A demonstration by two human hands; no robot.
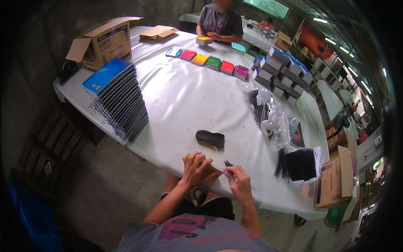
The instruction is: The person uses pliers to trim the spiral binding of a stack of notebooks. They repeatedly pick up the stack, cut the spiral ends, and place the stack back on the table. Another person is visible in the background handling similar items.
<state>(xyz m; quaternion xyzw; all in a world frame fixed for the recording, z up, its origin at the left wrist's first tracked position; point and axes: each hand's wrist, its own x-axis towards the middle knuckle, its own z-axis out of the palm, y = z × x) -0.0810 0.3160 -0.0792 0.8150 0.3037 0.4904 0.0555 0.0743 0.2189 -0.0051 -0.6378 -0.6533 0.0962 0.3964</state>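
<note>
My left hand and my right hand meet at the near edge of the white table. Together they grip a thin pale strip that runs between them. Something yellow shows under the fingers of my left hand. A small dark tool tip lies just beyond my right hand. A black curved holder rests on the table a little farther out, apart from both hands.
A tall stack of blue spiral notebooks stands at the left. Coloured pads lie in a row at the far side, where another person handles a stack. Bags of black binding combs, more notebook piles and cardboard boxes surround the table.
</note>
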